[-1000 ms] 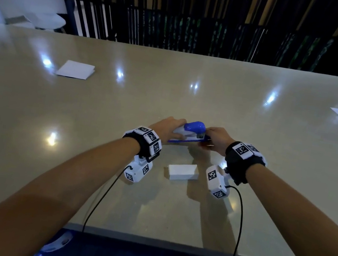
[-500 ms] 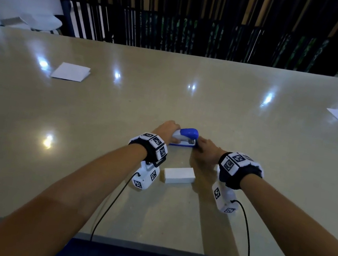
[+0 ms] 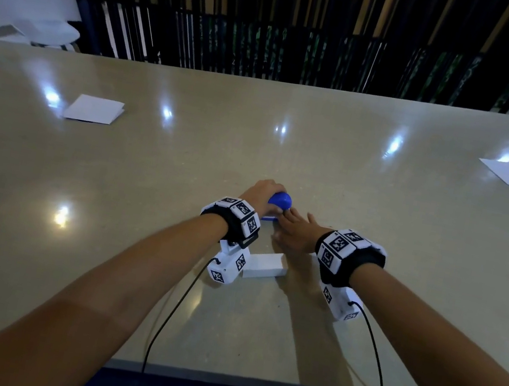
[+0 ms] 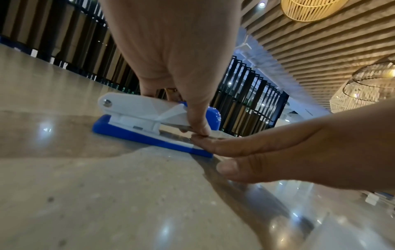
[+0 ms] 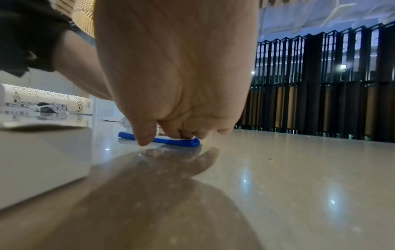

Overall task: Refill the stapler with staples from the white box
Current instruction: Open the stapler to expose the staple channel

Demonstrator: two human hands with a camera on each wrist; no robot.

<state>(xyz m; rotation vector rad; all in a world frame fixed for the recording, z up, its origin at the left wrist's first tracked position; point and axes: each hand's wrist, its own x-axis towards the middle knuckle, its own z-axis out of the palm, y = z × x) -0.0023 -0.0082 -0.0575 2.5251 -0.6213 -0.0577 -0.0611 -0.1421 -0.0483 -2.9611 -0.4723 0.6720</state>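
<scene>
Here the left hand (image 3: pixel 261 195) grips the stapler (image 4: pixel 149 118) on the tabletop (image 3: pixel 378 214) while the right hand (image 3: pixel 299 231), fingers straight, touches its front (opening step, I judge); next the closed white box (image 3: pixel 264 264) just beside must be opened.

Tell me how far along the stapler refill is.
Early. Done: stapler sits on the table, white box close by, apparently closed. In hand: left hand grips the stapler, right hand touches its front end. Left: opening the box, loading staples, closing up.
</scene>
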